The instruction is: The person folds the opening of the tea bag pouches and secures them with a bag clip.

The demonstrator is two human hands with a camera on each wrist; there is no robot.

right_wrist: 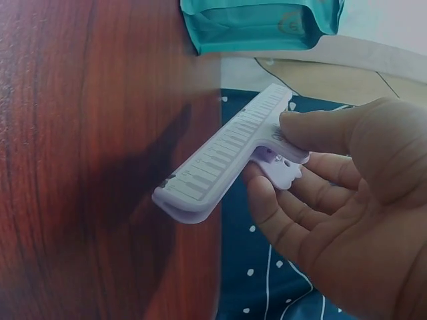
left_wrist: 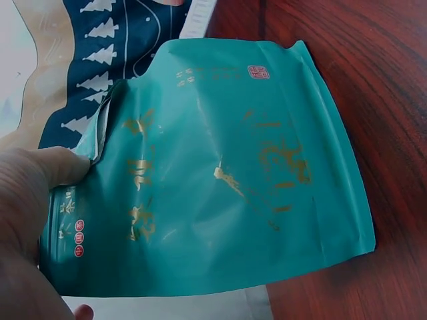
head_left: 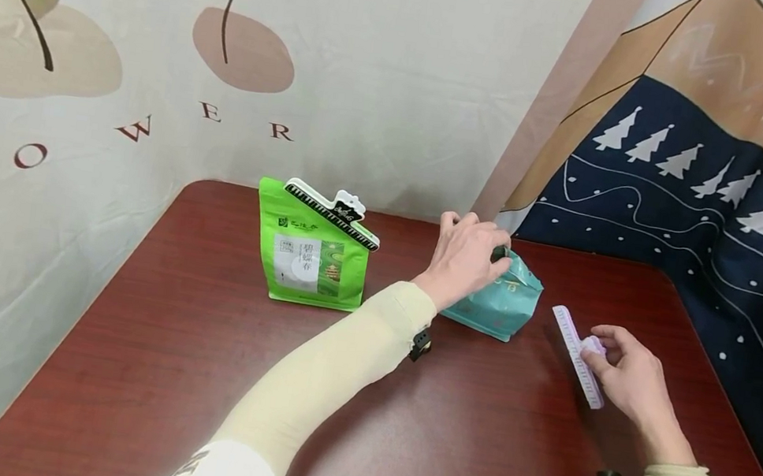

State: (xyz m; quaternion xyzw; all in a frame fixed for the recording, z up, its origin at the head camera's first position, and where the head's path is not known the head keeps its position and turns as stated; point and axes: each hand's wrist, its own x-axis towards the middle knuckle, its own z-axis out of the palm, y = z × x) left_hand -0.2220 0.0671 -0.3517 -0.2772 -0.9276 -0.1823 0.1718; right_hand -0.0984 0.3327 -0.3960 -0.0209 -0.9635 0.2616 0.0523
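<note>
A teal foil tea bag (head_left: pixel 498 304) stands on the table, its top held by my left hand (head_left: pixel 468 257). In the left wrist view the thumb (left_wrist: pixel 60 165) presses on the folded upper edge of the bag (left_wrist: pixel 213 180); the other fingers are mostly hidden. To the right, my right hand (head_left: pixel 632 376) pinches a lilac bag clip (head_left: pixel 579 357) by its handle tabs. Seen from the right wrist, the thumb and fingers hold the clip (right_wrist: pixel 220 157) above the table, with its long bar pointing away from the palm and apart from the bag.
Left of the teal bag stands a bright green tea bag (head_left: pixel 311 253) with a black-and-white clip (head_left: pixel 334 215) across its slanted top. The dark red-brown table (head_left: pixel 148 336) meets a pale printed cloth (head_left: pixel 399 97) behind and a navy tree-patterned cloth (head_left: pixel 712 223) at the right.
</note>
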